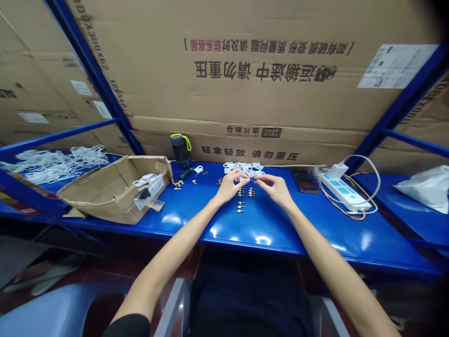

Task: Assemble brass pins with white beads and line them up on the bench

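My left hand is closed in a pinch above the blue table, its fingertips close to those of my right hand, which pinches too. A tiny thin part seems to lie between the fingertips, too small to name. Just below my hands, small screw-like metal parts with pale heads stand in short groups: one left group, one right group and a few nearer parts. White plastic pieces are heaped behind my hands. Some small brownish parts lie beside my left hand.
An open cardboard box stands at left, with white cords beyond. A dark bottle and a green-handled screwdriver are at the back. To the right are a dark phone-like object and a power strip with cables.
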Demonstrator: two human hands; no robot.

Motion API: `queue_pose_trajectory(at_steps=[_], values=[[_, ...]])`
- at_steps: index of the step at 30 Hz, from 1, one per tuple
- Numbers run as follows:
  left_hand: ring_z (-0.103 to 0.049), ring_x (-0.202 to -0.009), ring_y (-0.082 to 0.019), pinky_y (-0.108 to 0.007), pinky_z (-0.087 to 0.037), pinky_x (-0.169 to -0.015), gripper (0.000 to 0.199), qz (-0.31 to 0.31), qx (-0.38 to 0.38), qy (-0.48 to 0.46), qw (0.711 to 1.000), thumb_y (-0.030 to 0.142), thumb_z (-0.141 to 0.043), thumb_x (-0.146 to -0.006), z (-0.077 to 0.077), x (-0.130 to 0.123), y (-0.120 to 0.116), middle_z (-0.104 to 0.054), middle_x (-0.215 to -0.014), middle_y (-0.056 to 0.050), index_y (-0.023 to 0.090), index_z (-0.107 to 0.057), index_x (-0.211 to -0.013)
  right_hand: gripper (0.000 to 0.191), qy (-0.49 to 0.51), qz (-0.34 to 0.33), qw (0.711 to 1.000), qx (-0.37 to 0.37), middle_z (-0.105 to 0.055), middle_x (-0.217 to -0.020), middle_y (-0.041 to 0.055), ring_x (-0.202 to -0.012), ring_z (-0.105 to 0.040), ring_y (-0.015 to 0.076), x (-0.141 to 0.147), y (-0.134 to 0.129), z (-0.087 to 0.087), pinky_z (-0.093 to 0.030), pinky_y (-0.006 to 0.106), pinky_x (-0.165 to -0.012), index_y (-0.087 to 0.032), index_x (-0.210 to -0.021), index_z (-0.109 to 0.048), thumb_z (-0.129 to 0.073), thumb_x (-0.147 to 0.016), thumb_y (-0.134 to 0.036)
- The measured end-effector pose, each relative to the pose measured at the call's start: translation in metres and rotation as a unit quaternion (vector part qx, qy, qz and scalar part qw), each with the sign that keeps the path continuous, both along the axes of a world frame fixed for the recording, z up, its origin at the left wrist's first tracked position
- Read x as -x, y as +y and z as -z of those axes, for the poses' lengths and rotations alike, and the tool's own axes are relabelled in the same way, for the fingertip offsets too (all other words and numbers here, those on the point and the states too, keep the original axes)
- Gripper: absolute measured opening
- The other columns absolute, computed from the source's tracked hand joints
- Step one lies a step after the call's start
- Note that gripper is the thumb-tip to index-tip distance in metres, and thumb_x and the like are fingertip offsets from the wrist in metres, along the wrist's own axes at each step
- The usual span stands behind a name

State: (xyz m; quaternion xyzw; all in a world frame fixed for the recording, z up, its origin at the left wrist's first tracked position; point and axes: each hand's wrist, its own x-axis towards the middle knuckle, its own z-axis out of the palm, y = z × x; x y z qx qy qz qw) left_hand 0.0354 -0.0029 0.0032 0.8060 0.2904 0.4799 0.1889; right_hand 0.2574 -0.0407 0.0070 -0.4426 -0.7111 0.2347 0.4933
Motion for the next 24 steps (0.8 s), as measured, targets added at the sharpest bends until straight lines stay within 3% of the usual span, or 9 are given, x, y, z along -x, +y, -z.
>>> queue_pose_trajectory(at_steps=[10, 24], values=[[-0.059, -0.077, -0.016, -0.034, -0.052, -0.081, 0.030, -0.005, 0.004, -0.002, 1.000, 0.049, -0.067, -0.098, 0.000, 0.000, 0.000, -0.070, -0.101, -0.006, 0.020, -0.076, -0.097, 0.030, 0.021, 0.012, 1.000, -0.001, -0.081, -0.096, 0.0055, -0.089, -0.076, 0.0270, 0.003, 0.000, -0.001, -0.059, 0.041, -0.088, -0.023, -0.094, -0.078, -0.077, -0.084, -0.052], [-0.059, -0.078, -0.015, -0.032, -0.051, -0.082, 0.024, 0.006, -0.003, -0.003, 1.000, 0.043, -0.069, -0.097, 0.001, -0.001, 0.000, -0.071, -0.100, -0.005, 0.020, -0.077, -0.097, 0.031, 0.025, 0.022, 0.999, -0.026, -0.078, -0.086, 0.0048, -0.077, -0.069, 0.0235, 0.010, -0.003, -0.001, -0.055, 0.037, -0.074, -0.023, -0.084, -0.076, -0.079, -0.080, -0.053]])
